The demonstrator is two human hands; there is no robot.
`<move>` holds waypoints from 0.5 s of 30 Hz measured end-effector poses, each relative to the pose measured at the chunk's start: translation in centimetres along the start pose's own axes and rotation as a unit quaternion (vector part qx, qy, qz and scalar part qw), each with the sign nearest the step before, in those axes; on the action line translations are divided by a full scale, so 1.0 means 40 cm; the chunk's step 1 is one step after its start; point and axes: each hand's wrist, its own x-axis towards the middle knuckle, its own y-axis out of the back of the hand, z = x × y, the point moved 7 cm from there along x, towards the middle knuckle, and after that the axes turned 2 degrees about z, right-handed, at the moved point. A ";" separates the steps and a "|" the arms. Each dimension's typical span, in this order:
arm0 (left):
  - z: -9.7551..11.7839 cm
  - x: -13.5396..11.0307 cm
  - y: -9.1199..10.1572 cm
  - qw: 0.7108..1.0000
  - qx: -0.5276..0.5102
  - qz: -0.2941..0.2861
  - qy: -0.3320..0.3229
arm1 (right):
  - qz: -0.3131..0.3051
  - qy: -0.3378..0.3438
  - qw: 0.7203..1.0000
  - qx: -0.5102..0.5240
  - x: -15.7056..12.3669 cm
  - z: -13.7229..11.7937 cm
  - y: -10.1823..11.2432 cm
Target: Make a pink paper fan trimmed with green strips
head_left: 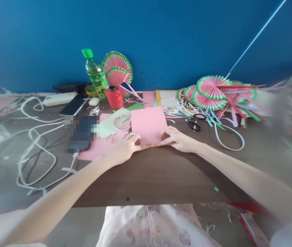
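Note:
A pink sheet of paper (148, 124) lies on the brown table (156, 171) in front of me. My left hand (121, 148) pinches its near left edge with curled fingers. My right hand (178, 139) pinches the near right edge in the same way. The near edge looks folded up under my fingers. More pink paper (97, 147) and a pale green sheet (108, 125) lie just left of it, with a clear tape ring (122, 122) on top.
Black scissors (196, 121) lie right of the sheet. Finished pink-and-green paper fans (213, 91) pile at the back right, two more (117, 68) lean on the blue wall. A green bottle (96, 75), red ribbon spool (114, 97), phones and white cables (36, 144) crowd the left.

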 end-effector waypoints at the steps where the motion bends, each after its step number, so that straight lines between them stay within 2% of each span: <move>1: -0.001 -0.001 -0.001 1.000 0.000 0.010 0.001 | 0.009 -0.005 1.000 0.012 0.001 0.002 0.003; 7: 0.028 -0.002 0.026 0.994 0.068 0.081 -0.016 | 0.045 -0.044 0.997 0.041 0.008 0.003 0.021; 12: 0.055 -0.003 0.048 0.987 0.127 0.097 -0.023 | 0.047 -0.055 0.995 -0.071 0.001 -0.018 0.023; 15: 0.056 -0.007 0.050 0.983 0.157 0.095 -0.016 | 0.039 -0.027 0.992 -0.113 -0.011 -0.042 0.024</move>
